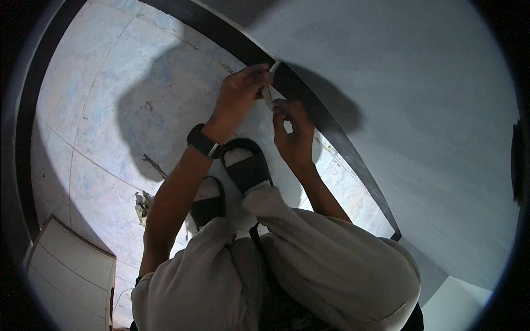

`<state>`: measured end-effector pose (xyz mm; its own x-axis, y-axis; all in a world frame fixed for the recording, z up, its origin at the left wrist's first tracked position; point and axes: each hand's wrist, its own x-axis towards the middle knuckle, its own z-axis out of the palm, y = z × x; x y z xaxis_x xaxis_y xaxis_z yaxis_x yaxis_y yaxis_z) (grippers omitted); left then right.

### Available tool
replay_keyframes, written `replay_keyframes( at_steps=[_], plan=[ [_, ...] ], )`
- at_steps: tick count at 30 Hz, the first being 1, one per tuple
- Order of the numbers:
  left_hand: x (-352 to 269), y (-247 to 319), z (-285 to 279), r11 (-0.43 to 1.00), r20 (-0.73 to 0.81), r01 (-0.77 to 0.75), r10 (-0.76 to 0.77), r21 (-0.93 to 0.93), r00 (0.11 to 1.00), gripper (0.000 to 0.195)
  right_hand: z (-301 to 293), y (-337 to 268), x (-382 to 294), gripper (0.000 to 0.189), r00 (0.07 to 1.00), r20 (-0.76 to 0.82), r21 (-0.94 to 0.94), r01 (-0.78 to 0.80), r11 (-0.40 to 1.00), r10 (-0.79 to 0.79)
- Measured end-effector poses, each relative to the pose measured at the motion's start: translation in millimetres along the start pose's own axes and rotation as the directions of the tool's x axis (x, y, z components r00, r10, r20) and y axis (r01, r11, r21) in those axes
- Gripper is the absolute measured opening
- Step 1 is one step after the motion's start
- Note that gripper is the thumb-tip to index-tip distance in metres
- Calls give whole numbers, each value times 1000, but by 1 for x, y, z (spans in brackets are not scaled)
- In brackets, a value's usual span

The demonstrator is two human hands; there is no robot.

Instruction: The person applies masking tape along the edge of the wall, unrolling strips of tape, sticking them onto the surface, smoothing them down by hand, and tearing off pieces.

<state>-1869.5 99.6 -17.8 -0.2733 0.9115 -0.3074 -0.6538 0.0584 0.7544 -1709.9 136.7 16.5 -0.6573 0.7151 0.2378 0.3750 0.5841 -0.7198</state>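
My left hand [242, 89], with a black watch on the wrist, pinches a narrow pale strip [267, 96], which looks like tape. Part of the strip reaches up to the dark baseboard [331, 118] at the foot of the grey wall [414, 103]. Just below and to the right, my right hand [294, 128] has thumb and forefinger together at the strip's lower end. Both hands are low over the tiled floor [99, 91], in front of my sandalled feet. My fingers hide part of the strip.
A crumpled scrap [143, 207] and a thin dark piece [155, 166] lie on the floor left of my feet. A pale panelled piece [70, 269] stands at the lower left. Another dark baseboard [25, 145] runs along the left side.
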Motion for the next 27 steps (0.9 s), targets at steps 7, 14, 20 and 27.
replay_keyframes(
  at_steps=[7, 14, 20, 27],
  plan=[
    [-6, -2, -5, 1000, -105, 24, -25, -10, 994, 32, 6, -9, 25, 21, 896, -244, 406, -253, 878, 371],
    [-21, -10, -4, 980, -198, -53, 91, 190, 976, 26, 27, -19, 38, 32, 899, -27, 413, -387, 824, 436],
    [-28, -7, -4, 795, -175, -366, 498, 484, 849, 17, 42, -15, 43, 29, 911, -51, 424, -352, 835, 410],
    [-2, 20, -44, 968, -281, -210, 241, 138, 929, 35, 45, -22, 41, 26, 936, 8, 378, -329, 865, 352]
  ],
)
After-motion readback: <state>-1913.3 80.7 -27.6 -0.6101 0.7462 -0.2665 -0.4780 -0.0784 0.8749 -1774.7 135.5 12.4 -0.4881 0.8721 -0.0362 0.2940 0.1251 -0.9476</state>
